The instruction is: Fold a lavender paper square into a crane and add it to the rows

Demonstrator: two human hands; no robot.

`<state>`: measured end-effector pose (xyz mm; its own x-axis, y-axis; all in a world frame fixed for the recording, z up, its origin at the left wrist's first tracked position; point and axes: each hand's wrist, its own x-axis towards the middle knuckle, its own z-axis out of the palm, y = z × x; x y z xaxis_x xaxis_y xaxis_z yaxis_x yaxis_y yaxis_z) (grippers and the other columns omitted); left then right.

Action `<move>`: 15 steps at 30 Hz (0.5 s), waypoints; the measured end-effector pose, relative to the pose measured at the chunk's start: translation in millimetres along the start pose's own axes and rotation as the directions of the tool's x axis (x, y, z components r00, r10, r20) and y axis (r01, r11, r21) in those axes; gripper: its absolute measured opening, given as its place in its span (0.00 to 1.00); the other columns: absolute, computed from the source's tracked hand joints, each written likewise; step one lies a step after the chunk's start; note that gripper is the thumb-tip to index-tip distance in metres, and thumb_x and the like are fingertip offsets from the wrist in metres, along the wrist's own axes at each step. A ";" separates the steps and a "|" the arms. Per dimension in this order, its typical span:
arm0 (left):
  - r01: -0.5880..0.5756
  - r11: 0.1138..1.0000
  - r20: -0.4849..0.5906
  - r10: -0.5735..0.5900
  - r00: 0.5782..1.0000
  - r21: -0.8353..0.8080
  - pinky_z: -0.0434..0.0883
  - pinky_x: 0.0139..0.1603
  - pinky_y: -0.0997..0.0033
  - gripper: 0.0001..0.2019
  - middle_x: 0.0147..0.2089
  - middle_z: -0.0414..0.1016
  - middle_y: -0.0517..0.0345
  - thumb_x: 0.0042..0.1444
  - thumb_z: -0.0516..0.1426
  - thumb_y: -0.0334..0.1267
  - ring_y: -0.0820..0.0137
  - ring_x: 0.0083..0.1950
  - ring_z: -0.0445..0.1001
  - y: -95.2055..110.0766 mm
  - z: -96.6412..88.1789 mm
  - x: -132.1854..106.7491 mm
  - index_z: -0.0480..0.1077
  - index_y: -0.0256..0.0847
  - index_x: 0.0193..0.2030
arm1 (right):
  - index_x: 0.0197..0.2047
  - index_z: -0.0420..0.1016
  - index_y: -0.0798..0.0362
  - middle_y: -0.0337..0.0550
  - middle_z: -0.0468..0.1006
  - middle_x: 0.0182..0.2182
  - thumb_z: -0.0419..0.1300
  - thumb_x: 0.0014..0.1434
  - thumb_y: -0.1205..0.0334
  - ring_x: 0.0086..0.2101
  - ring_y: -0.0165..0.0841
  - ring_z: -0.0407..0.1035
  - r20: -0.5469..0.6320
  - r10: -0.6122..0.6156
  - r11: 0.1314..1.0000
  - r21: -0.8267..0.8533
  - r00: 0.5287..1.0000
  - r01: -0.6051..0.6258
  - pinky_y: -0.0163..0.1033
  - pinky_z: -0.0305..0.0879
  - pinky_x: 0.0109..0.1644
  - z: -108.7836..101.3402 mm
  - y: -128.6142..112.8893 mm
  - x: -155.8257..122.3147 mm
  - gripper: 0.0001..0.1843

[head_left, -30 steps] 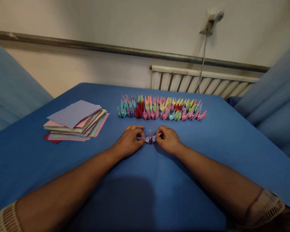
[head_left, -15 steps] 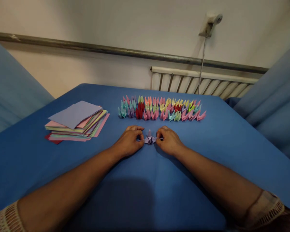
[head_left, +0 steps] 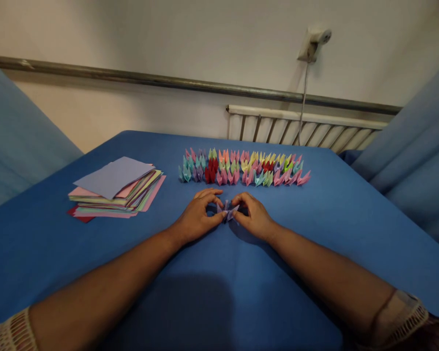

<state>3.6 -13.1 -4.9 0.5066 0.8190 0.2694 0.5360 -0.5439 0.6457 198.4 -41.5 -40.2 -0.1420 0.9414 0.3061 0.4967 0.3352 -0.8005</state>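
A small lilac paper crane [head_left: 232, 213] sits between my two hands on the blue tabletop, its wings angled upward. My left hand [head_left: 199, 214] is closed on its left side, thumb against the body and bent forefinger near the wing. From the other side my right hand [head_left: 256, 215] has its thumb and curled forefinger at the right wing. The fingertips partly hide the crane. Just beyond my hands, rows of folded paper cranes [head_left: 234, 176] in pink, red, teal, yellow and green stand close together.
To the left lies a loose stack of coloured paper sheets [head_left: 113, 180], a lilac one on top. The blue table [head_left: 296, 273] ends near a wall with a metal rail [head_left: 190, 85], a radiator [head_left: 278, 124] and a socket with a cord [head_left: 310, 46]. Blue curtains [head_left: 413, 146] hang at both sides.
My thumbs have moved inward to the crane. Its wings, drawn out sideways and low before, now point upward. The view has tilted slightly up.
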 end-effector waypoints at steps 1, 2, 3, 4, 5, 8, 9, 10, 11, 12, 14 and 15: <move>-0.004 1.000 0.017 0.004 1.000 -0.002 0.57 0.65 0.50 0.07 0.59 0.70 0.49 0.50 0.61 0.40 0.56 0.63 0.64 1.1 -1.4 -0.2 0.71 0.42 0.35 | 0.39 0.66 0.51 0.41 0.72 0.39 0.60 0.51 0.69 0.40 0.33 0.68 0.025 -0.003 1.000 0.009 1.000 0.003 0.40 0.63 0.46 -0.8 0.7 -0.2 0.11; -0.005 1.000 0.040 0.005 0.999 0.000 0.57 0.66 0.49 0.09 0.60 0.69 0.48 0.49 0.61 0.40 0.56 0.64 0.63 1.8 -2.9 -0.5 0.71 0.42 0.37 | 0.40 0.66 0.50 0.41 0.72 0.40 0.60 0.50 0.70 0.41 0.34 0.68 0.052 -0.011 1.000 0.012 0.999 0.010 0.41 0.63 0.47 -1.8 1.2 -0.2 0.13; -0.004 1.000 0.068 0.003 0.998 0.005 0.57 0.66 0.48 0.10 0.61 0.68 0.47 0.48 0.62 0.39 0.55 0.65 0.62 2.4 -4.5 -0.8 0.71 0.42 0.38 | 0.41 0.66 0.50 0.42 0.72 0.41 0.60 0.50 0.71 0.42 0.34 0.67 0.081 -0.021 1.000 0.011 0.997 0.020 0.41 0.63 0.48 -3.2 1.5 -0.2 0.15; 0.000 1.000 0.101 -0.001 0.995 0.016 0.57 0.66 0.48 0.12 0.62 0.67 0.47 0.47 0.62 0.39 0.54 0.65 0.61 2.6 -6.0 -1.1 0.71 0.42 0.40 | 0.42 0.65 0.50 0.42 0.72 0.42 0.60 0.49 0.72 0.43 0.35 0.67 0.108 -0.032 0.999 0.008 0.994 0.031 0.42 0.63 0.48 -4.6 1.6 -0.1 0.16; 0.004 1.000 0.132 -0.008 0.991 0.031 0.57 0.66 0.48 0.13 0.63 0.65 0.46 0.47 0.62 0.38 0.54 0.66 0.61 2.5 -7.5 -1.5 0.71 0.42 0.40 | 0.42 0.65 0.50 0.42 0.71 0.42 0.60 0.48 0.72 0.43 0.35 0.67 0.129 -0.041 0.999 0.005 0.991 0.041 0.42 0.63 0.49 -6.1 1.6 0.2 0.17; 0.010 0.997 0.196 -0.024 0.980 0.074 0.58 0.65 0.49 0.13 0.64 0.64 0.45 0.46 0.61 0.36 0.53 0.66 0.60 0.5 -11.4 -2.3 0.70 0.41 0.40 | 0.39 0.65 0.51 0.42 0.71 0.40 0.60 0.48 0.73 0.42 0.35 0.67 0.156 -0.051 0.999 0.003 0.987 0.051 0.43 0.63 0.48 -9.2 1.4 1.4 0.16; 0.010 0.997 0.205 -0.026 0.978 0.082 0.58 0.66 0.49 0.13 0.64 0.64 0.45 0.45 0.61 0.36 0.53 0.66 0.60 -0.8 -12.5 -2.4 0.70 0.42 0.40 | 0.38 0.64 0.51 0.41 0.71 0.39 0.60 0.48 0.73 0.41 0.35 0.67 0.159 -0.054 0.999 0.005 0.986 0.054 0.42 0.63 0.48 -9.6 1.4 1.8 0.15; 0.010 0.996 0.214 -0.028 0.976 0.086 0.58 0.66 0.49 0.12 0.64 0.64 0.45 0.45 0.60 0.36 0.53 0.66 0.60 -2.3 -13.6 -2.3 0.70 0.42 0.40 | 0.37 0.64 0.51 0.41 0.71 0.38 0.60 0.48 0.73 0.41 0.35 0.67 0.158 -0.059 0.998 0.008 0.986 0.058 0.42 0.63 0.47 -9.7 1.3 2.1 0.13; 0.012 0.996 0.219 -0.031 0.975 0.088 0.58 0.66 0.49 0.12 0.64 0.64 0.46 0.45 0.60 0.36 0.53 0.66 0.60 -4.0 -14.7 -2.1 0.70 0.42 0.40 | 0.36 0.65 0.51 0.40 0.71 0.37 0.60 0.49 0.72 0.40 0.34 0.67 0.155 -0.065 0.998 0.013 0.986 0.064 0.42 0.63 0.47 -9.6 1.3 2.3 0.12; 0.016 0.996 0.223 -0.036 0.974 0.089 0.58 0.66 0.49 0.12 0.64 0.64 0.47 0.45 0.60 0.35 0.53 0.66 0.60 -5.7 -15.7 -1.7 0.70 0.42 0.39 | 0.35 0.65 0.51 0.40 0.71 0.36 0.60 0.49 0.71 0.39 0.34 0.67 0.149 -0.072 0.997 0.019 0.986 0.070 0.41 0.63 0.46 -9.2 1.2 2.2 0.11; 0.026 0.996 0.226 -0.045 0.973 0.088 0.58 0.65 0.48 0.12 0.64 0.64 0.48 0.44 0.60 0.34 0.53 0.66 0.61 -8.7 -17.7 -0.8 0.71 0.43 0.38 | 0.34 0.65 0.51 0.40 0.71 0.35 0.61 0.51 0.69 0.38 0.33 0.67 0.130 -0.083 0.996 0.035 0.988 0.079 0.40 0.63 0.45 -8.2 1.0 1.8 0.08; 0.028 0.996 0.229 -0.047 0.972 0.085 0.58 0.65 0.49 0.12 0.64 0.64 0.48 0.44 0.60 0.34 0.54 0.66 0.61 -9.7 -18.5 -0.4 0.71 0.43 0.38 | 0.34 0.66 0.51 0.40 0.71 0.35 0.61 0.52 0.69 0.37 0.33 0.67 0.121 -0.086 0.996 0.042 0.989 0.082 0.40 0.63 0.44 -7.7 1.0 1.4 0.08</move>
<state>-14.3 -4.8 1.9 0.6219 0.7802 0.0682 0.6055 -0.5342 0.5900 205.3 -40.2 -36.6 -0.2868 0.9066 0.3095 0.4471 0.4124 -0.7937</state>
